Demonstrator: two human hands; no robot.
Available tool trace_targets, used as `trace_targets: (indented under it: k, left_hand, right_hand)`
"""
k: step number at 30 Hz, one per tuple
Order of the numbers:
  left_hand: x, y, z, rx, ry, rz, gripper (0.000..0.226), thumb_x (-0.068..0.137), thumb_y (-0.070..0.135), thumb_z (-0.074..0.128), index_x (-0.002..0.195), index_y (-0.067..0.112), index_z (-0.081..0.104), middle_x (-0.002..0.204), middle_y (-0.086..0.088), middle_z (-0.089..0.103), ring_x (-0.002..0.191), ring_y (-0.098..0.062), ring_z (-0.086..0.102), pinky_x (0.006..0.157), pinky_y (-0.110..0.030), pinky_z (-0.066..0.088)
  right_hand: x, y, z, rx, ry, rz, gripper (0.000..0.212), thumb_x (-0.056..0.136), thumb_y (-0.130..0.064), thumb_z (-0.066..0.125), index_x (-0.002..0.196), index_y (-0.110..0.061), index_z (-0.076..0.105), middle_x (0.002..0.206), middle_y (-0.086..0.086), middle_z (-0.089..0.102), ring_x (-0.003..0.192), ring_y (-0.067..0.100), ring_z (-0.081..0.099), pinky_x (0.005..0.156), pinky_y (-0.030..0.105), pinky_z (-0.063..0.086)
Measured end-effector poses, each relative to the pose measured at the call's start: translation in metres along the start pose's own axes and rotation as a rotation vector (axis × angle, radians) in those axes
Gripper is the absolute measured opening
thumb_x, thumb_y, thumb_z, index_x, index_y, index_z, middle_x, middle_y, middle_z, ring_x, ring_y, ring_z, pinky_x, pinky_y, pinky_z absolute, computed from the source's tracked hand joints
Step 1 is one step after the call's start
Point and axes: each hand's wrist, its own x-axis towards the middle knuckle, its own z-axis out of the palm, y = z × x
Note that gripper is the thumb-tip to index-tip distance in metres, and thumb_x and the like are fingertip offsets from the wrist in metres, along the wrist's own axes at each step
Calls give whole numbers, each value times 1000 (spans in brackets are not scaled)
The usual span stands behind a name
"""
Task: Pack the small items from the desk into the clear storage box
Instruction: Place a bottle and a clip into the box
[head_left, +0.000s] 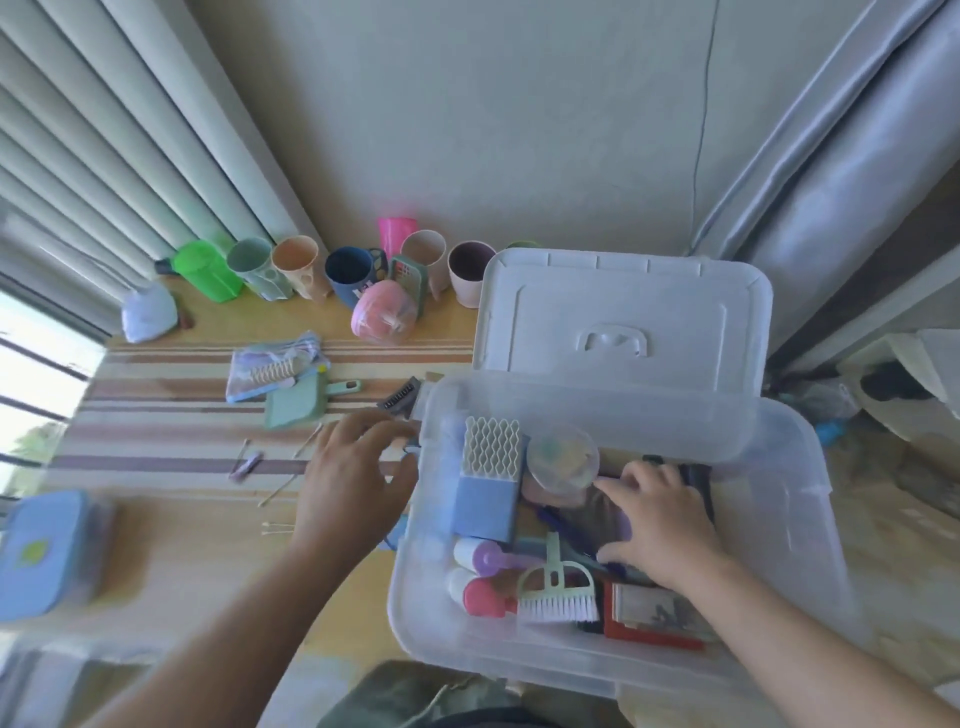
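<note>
The clear storage box (795, 525) stands open at the desk's right end, its lid (618, 317) tilted up behind. Inside lie a blue and white holder (488, 483), a round clear case (563, 462), pink and purple bottles (480, 577), a green hand brush (558, 592) and a red-edged box (654, 618). My right hand (657, 519) is inside the box, fingers spread flat on a dark pouch. My left hand (353, 478) hovers at the box's left wall, fingers curled around a small dark item that is mostly hidden. A black comb (400, 400) lies just beyond it.
On the desk lie a green dustpan (296, 405), a pouch with a comb (272, 371), cotton swabs (278, 493), a purple clip (247, 465) and a blue case (44, 553). A row of cups (296, 267) and a pink ball-shaped case (382, 319) stand along the wall.
</note>
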Motion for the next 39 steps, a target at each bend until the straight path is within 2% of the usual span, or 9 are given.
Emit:
trace_targets:
  k: [3, 9, 14, 17, 20, 26, 30, 36, 39]
  left_hand:
    - [16, -62, -6, 92, -88, -142, 28, 83, 27, 75, 110, 34, 71, 123, 4, 59, 118, -29, 51, 97, -46, 43]
    - [53, -164, 1, 220, -352, -250, 46, 80, 36, 68, 126, 38, 63, 133, 0, 53, 120, -32, 46, 101, -49, 45]
    - [88, -204, 12, 267, -572, -111, 53, 87, 42, 61, 138, 45, 49, 145, 6, 42, 133, -26, 38, 101, -46, 45]
    - [99, -205, 30, 195, -672, -42, 55, 91, 40, 60, 143, 44, 44, 151, 4, 37, 138, -25, 33, 106, -44, 44]
    - [107, -207, 50, 92, -738, -24, 59, 91, 35, 61, 145, 44, 40, 153, 5, 34, 141, -24, 32, 107, -45, 44]
    - [131, -184, 76, 97, -795, 147, 66, 91, 29, 56, 147, 52, 32, 158, 4, 13, 141, -28, 28, 97, -47, 47]
    - [144, -180, 95, 173, -879, 275, 66, 88, 43, 57, 148, 47, 32, 156, 0, 19, 139, -34, 25, 103, -49, 44]
    - [131, -209, 87, 314, -776, 339, 55, 90, 62, 41, 142, 44, 44, 136, -1, 47, 125, -28, 44, 98, -41, 43]
    - [107, -235, 79, 328, -795, 318, 47, 95, 37, 49, 140, 51, 46, 129, 0, 45, 119, -27, 44, 96, -39, 44]
  right_hand:
    - [6, -26, -18, 96, 230, -5, 84, 73, -86, 61, 136, -30, 65, 120, -2, 59, 108, 28, 54, 85, 43, 49]
    - [58, -156, -87, 331, 644, -240, 53, 83, -60, 66, 116, -20, 74, 107, 4, 61, 99, 34, 57, 78, 45, 52]
    - [147, -273, -122, 143, 392, -263, 41, 86, -43, 69, 121, -22, 65, 120, 4, 56, 111, 32, 51, 84, 45, 52]
    - [197, -302, -114, 14, 18, -40, 64, 87, -40, 74, 142, -28, 44, 144, 11, 40, 126, 39, 45, 90, 48, 53]
    - [234, -312, -88, 159, -222, 305, 94, 84, -55, 73, 159, -35, 19, 158, 11, 23, 135, 45, 42, 97, 55, 54]
    - [244, -293, -42, 270, -262, 532, 86, 92, -42, 65, 158, -50, 11, 167, 5, 0, 132, 46, 46, 101, 54, 52]
    - [241, -299, -29, 291, -163, 461, 76, 88, -31, 65, 153, -51, 31, 162, 4, 16, 122, 42, 54, 96, 51, 54]
    - [215, -318, -6, 402, 102, 321, 118, 88, -23, 80, 160, -51, -10, 171, 0, 9, 131, 32, 53, 83, 34, 54]
    - [196, -325, 5, 519, 137, 431, 125, 81, -36, 86, 160, -47, -11, 169, 2, 17, 139, 31, 47, 93, 42, 59]
